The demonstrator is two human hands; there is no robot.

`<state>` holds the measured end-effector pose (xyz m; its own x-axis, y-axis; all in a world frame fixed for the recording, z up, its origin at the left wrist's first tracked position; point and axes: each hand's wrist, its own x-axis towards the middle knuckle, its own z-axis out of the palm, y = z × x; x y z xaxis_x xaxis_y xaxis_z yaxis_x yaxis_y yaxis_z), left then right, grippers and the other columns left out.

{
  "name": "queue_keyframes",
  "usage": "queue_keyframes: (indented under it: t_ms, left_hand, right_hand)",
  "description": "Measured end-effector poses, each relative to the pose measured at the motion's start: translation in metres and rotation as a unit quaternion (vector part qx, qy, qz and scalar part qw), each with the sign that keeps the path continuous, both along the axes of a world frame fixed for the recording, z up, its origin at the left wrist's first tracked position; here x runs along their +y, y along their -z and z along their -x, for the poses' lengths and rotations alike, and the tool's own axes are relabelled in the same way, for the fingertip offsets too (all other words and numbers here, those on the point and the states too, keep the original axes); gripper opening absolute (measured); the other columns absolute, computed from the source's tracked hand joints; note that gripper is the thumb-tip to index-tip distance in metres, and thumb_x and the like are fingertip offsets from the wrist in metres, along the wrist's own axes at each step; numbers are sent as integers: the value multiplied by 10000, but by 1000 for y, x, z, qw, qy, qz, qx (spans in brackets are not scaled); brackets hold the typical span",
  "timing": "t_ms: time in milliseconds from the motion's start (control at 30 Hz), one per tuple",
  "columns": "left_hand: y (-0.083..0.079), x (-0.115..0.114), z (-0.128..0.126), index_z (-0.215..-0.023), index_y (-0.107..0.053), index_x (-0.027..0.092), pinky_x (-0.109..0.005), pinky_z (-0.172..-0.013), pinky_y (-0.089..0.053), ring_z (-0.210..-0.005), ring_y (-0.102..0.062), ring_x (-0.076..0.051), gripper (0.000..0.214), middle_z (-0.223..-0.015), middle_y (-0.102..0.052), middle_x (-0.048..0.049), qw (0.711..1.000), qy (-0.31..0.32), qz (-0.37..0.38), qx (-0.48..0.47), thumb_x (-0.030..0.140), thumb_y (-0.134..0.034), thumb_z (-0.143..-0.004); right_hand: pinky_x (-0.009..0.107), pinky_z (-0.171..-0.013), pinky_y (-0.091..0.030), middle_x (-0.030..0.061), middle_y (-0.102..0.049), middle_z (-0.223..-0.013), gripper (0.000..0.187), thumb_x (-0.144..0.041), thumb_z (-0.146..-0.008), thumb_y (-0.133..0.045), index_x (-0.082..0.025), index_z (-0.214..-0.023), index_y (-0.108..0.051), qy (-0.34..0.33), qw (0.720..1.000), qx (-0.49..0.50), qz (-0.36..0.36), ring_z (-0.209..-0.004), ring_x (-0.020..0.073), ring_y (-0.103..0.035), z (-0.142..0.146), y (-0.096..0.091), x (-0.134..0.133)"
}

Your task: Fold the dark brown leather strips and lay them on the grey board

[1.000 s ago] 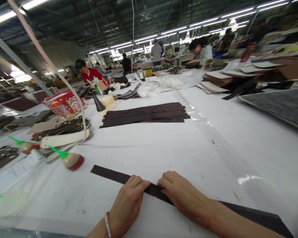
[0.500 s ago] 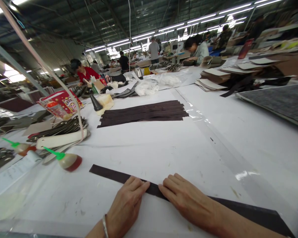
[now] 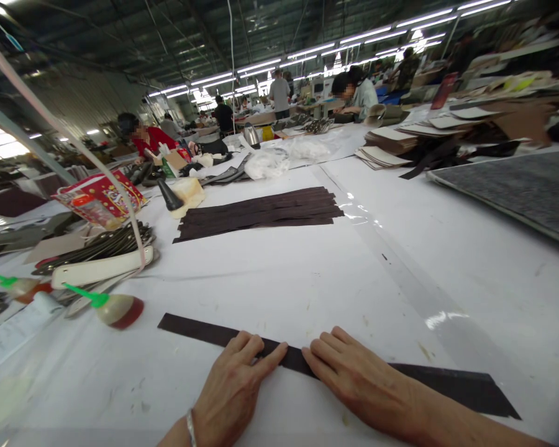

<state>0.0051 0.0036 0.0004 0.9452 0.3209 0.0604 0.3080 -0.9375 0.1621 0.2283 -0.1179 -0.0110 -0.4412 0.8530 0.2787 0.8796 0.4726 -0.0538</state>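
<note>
A long dark brown strip (image 3: pixel 195 327) lies slantwise on the white table, narrow at its left end and wider past my right wrist. My left hand (image 3: pixel 235 379), with a bangle on the wrist, grips its middle, one finger stretched along it. Just to the right, my right hand (image 3: pixel 354 372) has its fingers bent together over the same strip, pinching or pressing it; the fingertips' undersides are hidden. Further back, a flat bundle of similar dark strips (image 3: pixel 261 213) is spread on the table. A squeeze bottle (image 3: pixel 121 310) with a green spout and reddish liquid lies left of the strip.
At left lie a second green-spouted bottle (image 3: pixel 21 288), a white strap (image 3: pixel 102 267) and a red patterned bag (image 3: pixel 102 198). A black cone (image 3: pixel 169 195) rests on a yellowish block. Stacked pieces (image 3: pixel 391 141) and a grey board (image 3: pixel 512 186) occupy the right. Co-workers are behind.
The view has shifted slightly right. My left hand's finger reaches further along the strip, and the strip's wide right end has swung a little up and left. Both hands remain on it.
</note>
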Motion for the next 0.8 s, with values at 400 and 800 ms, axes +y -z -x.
queue_keyframes:
  t_ms: [400, 800]
  left_hand:
    - [-2, -4, -8, -1392, -382, 167, -401, -917, -481, -1048, -489, -225, 568, -1169, -547, -93, 998, 60, -12, -35, -16, -371, -855]
    - [-17, -15, -33, -1363, -434, 274, -443, -789, -502, -910, -519, -235, 580, -1043, -545, -80, 998, 66, -18, -9, 0, -408, -851]
  right_hand:
    - [360, -762, -359, 45, -517, -854, 197, -34, -867, -490, -111, -1031, -568, 3, 1000, -16, -1, -752, 198, -438, -19, -7, -22]
    - [356, -801, -357, 44, -511, -843, 169, -69, -897, -487, -107, -1040, -567, 14, 999, -26, 16, -739, 188, -426, -33, -17, -39]
